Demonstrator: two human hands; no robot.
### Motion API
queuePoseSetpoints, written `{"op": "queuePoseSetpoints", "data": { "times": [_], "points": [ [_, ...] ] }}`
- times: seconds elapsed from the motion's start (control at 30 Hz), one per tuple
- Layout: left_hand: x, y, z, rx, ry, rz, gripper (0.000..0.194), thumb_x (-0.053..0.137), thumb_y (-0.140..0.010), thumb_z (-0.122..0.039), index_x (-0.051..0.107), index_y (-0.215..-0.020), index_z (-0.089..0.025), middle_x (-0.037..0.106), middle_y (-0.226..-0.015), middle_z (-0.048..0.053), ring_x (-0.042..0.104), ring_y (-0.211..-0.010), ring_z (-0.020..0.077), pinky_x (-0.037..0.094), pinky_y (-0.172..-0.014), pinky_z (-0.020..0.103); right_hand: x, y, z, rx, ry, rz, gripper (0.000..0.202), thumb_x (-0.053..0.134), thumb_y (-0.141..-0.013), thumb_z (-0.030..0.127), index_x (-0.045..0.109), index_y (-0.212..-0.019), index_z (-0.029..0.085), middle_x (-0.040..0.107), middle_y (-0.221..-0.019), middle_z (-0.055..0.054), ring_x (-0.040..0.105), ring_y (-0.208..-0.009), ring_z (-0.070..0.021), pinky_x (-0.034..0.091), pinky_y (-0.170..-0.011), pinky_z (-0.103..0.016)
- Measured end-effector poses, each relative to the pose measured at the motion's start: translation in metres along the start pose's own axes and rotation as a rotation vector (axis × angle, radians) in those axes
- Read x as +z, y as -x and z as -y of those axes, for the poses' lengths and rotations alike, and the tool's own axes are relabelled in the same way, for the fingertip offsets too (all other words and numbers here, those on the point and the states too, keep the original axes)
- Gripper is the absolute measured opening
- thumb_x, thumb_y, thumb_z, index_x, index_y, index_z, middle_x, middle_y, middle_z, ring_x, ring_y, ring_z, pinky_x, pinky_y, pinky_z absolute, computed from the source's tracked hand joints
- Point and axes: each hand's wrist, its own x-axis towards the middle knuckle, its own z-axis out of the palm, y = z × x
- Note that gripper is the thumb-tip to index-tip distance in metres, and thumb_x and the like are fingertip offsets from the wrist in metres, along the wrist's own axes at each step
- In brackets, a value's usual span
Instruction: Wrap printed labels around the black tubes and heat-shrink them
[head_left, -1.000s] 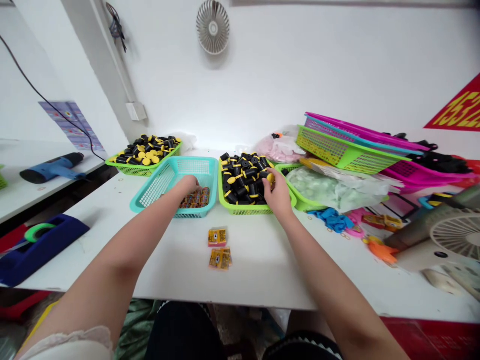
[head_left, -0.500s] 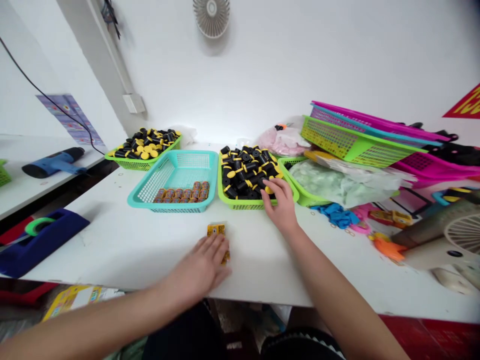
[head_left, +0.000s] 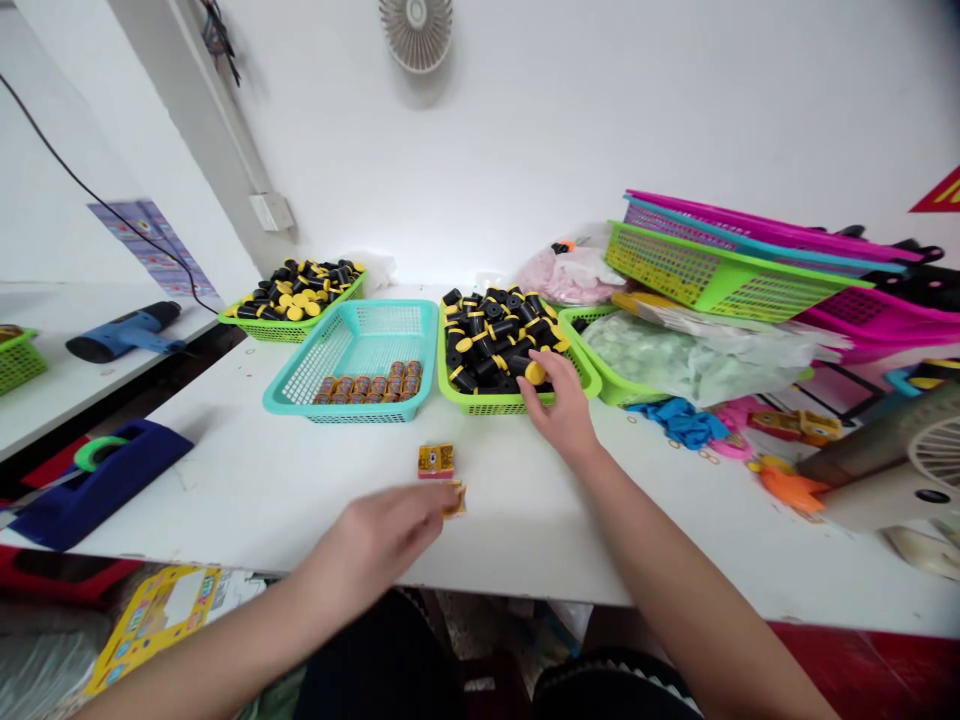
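My left hand (head_left: pixel 397 525) is closed at the table's front, its fingertips on a small yellow sticker-like piece (head_left: pixel 454 499). Just beyond it lies a stack of yellow printed labels (head_left: pixel 436 460) with a reddish side. My right hand (head_left: pixel 559 400) reaches over the front right of the green basket (head_left: pixel 491 404), thumb and fingers around a black cylinder with a yellow cap (head_left: pixel 534 373). Many similar black and yellow pieces fill that basket. To its left, a turquoise basket (head_left: pixel 292 400) holds several wrapped cylinders (head_left: pixel 375 386) along its front.
Another green basket (head_left: pixel 262 328) of black pieces stands at the back left. A blue tape dispenser (head_left: pixel 112 490) and a heat gun (head_left: pixel 124 332) are at left. Stacked baskets (head_left: pixel 720 270), blue gloves (head_left: pixel 679 420), an orange object (head_left: pixel 791 488) and a fan (head_left: pixel 900 455) are at right.
My left hand has drawn back toward me and left, uncovering the label stack. My right hand's fingers have closed around a capped cylinder. The view has shifted slightly.
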Motion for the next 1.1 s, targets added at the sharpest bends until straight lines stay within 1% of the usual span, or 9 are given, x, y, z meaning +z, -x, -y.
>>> {"op": "queuePoseSetpoints", "data": {
  "times": [0.07,0.17,0.23,0.37,0.53,0.7,0.87,1.0,1.1],
  "points": [
    [0.007,-0.042,0.017,-0.267,0.297,-0.084,0.011,0.065,-0.084,-0.027,0.072,-0.090,-0.023,0.076,-0.087,0.002,0.071,-0.074,0.0151,0.061,-0.069,0.024,0.003,0.002,0.003,0.101,-0.132,0.012,0.034,0.057,-0.091,0.035,0.056,-0.123,0.023,0.060,-0.118,-0.013,0.059,-0.112,-0.0250,0.057,-0.087,-0.042],
    [0.032,-0.091,0.044,-0.493,0.736,-0.108,0.027,0.080,-0.069,-0.035,0.071,-0.087,-0.017,0.075,-0.086,0.005,0.071,-0.076,0.0186,0.061,-0.075,0.032,0.007,0.004,0.011,0.247,-0.373,0.000,0.033,0.062,-0.087,0.042,0.060,-0.115,0.023,0.061,-0.114,-0.012,0.063,-0.099,-0.0221,0.057,-0.080,-0.038],
    [0.050,-0.107,0.058,-0.589,0.898,-0.114,0.036,0.084,-0.063,-0.039,0.070,-0.086,-0.015,0.074,-0.082,0.004,0.070,-0.073,0.0175,0.061,-0.076,0.035,0.008,0.004,0.016,0.365,-0.525,0.010,0.035,0.065,-0.084,0.046,0.060,-0.112,0.024,0.064,-0.103,-0.008,0.064,-0.084,-0.0187,0.056,-0.073,-0.035],
    [0.075,-0.104,0.070,-0.655,0.961,-0.113,0.045,0.077,-0.070,-0.052,0.065,-0.093,-0.016,0.069,-0.069,0.000,0.072,-0.068,0.0181,0.062,-0.070,0.033,0.009,0.005,0.021,0.591,-0.742,0.021,0.034,0.068,-0.082,0.049,0.063,-0.106,0.026,0.063,-0.074,0.002,0.060,-0.063,-0.0142,0.053,-0.065,-0.032],
    [0.077,-0.093,0.069,-0.636,1.010,-0.094,0.053,0.074,-0.071,-0.058,0.060,-0.102,-0.017,0.061,-0.058,-0.004,0.073,-0.066,0.0210,0.062,-0.065,0.032,0.011,0.006,0.021,0.680,-0.891,0.057,0.032,0.073,-0.079,0.048,0.067,-0.100,0.024,0.066,-0.073,0.002,0.059,-0.059,-0.0127,0.051,-0.059,-0.029],
    [0.075,-0.094,0.067,-0.645,1.048,-0.179,0.048,0.075,-0.069,-0.058,0.066,-0.088,-0.015,0.067,-0.072,0.001,0.071,-0.073,0.0198,0.062,-0.071,0.035,0.014,0.008,0.024,0.715,-0.914,0.118,0.030,0.075,-0.078,0.046,0.068,-0.096,0.023,0.066,-0.068,0.003,0.057,-0.054,-0.0117,0.050,-0.056,-0.029],
    [0.079,-0.092,0.068,-0.629,1.132,-0.246,0.042,0.070,-0.075,-0.057,0.070,-0.082,-0.016,0.070,-0.088,0.003,0.068,-0.083,0.0198,0.061,-0.070,0.035,0.016,0.007,0.032,0.744,-1.019,0.106,0.032,0.077,-0.074,0.047,0.067,-0.093,0.024,0.065,-0.075,0.003,0.058,-0.055,-0.0110,0.050,-0.051,-0.027],
    [0.081,-0.091,0.068,-0.592,1.132,-0.268,0.044,0.067,-0.077,-0.059,0.073,-0.085,-0.016,0.072,-0.094,0.004,0.068,-0.083,0.0188,0.060,-0.075,0.035,0.017,0.005,0.040,0.764,-1.068,0.095,0.036,0.077,-0.072,0.051,0.065,-0.091,0.023,0.063,-0.073,0.002,0.059,-0.057,-0.0120,0.050,-0.049,-0.027],
    [0.081,-0.092,0.069,-0.570,1.105,-0.286,0.045,0.074,-0.074,-0.051,0.072,-0.103,-0.017,0.072,-0.090,0.001,0.066,-0.072,0.0128,0.059,-0.077,0.031,0.018,0.005,0.041,0.776,-1.099,0.085,0.038,0.076,-0.073,0.053,0.063,-0.093,0.023,0.063,-0.072,0.002,0.059,-0.057,-0.0123,0.049,-0.049,-0.027]
  ]
}}
